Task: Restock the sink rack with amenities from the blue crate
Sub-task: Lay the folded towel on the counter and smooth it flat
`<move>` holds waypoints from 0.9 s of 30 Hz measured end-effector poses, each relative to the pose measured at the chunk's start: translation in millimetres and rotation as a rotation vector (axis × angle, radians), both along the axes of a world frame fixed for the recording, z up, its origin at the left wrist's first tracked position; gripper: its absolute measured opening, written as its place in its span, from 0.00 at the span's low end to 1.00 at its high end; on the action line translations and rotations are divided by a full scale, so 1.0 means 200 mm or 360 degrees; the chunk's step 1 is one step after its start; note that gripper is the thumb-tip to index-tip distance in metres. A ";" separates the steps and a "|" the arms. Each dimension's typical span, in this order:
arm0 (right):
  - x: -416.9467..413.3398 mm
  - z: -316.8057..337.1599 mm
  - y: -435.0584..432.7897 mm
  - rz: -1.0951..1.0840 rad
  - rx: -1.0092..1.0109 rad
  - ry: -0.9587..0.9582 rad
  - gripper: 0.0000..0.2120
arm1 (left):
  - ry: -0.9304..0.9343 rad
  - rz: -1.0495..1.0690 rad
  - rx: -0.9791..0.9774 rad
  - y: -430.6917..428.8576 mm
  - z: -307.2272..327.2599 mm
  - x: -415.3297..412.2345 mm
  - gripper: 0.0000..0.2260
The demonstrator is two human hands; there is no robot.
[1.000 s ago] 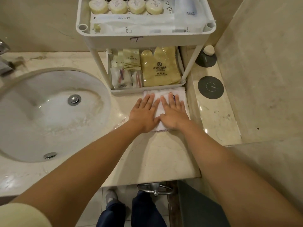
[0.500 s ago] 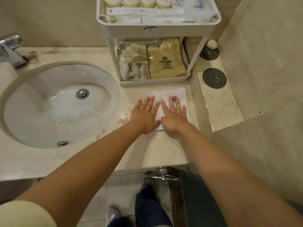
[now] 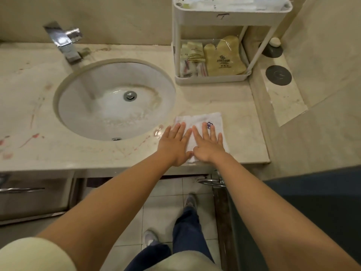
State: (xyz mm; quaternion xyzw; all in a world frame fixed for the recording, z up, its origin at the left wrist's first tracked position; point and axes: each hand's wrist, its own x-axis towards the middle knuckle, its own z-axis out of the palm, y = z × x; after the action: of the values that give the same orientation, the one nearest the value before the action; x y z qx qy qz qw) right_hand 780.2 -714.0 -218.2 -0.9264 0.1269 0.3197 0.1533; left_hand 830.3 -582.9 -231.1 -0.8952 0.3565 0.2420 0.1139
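A white two-tier sink rack [image 3: 230,17] stands at the back right of the marble counter. Its lower tray [image 3: 211,79] holds yellow packets and small sachets; the top tray holds white wrapped items, mostly cut off by the frame. A folded white towel [image 3: 199,119] with a small blue emblem lies flat near the counter's front edge. My left hand [image 3: 174,142] and my right hand [image 3: 208,145] both press on it side by side with fingers straight. The blue crate is out of view.
The round sink basin [image 3: 88,106] with its chrome faucet [image 3: 65,43] lies left of the towel. Two dark round discs [image 3: 278,75] sit on a ledge to the right of the rack, one with a white soap. Tiled floor and my legs show below the counter edge.
The view has pulled back and swung left, so more of the sink and floor shows. The towel and both flat hands have drawn away from the rack towards the counter's front edge.
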 end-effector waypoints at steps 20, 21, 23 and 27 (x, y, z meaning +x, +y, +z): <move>-0.20 -0.03 0.40 0.0009 -0.0038 -0.0002 0.30 | 0.0051 0.0116 -0.0075 0.39 0.03 -0.19 0.28; -0.20 -0.04 0.40 0.0008 -0.0036 -0.0008 0.30 | 0.0041 0.0117 -0.0069 0.38 0.02 -0.18 0.28; -0.16 -0.04 0.37 -0.0002 -0.0025 -0.0017 0.30 | 0.0029 0.0119 -0.0063 0.36 0.02 -0.13 0.27; -0.02 -0.04 0.30 -0.0007 -0.0015 -0.0019 0.30 | 0.0017 0.0119 -0.0035 0.28 0.02 0.01 0.27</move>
State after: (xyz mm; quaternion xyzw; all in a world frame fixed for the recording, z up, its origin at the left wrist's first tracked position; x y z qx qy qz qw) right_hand 777.0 -654.6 -225.6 -0.9287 0.1296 0.3133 0.1502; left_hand 831.9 -527.7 -226.6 -0.9078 0.3260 0.2470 0.0932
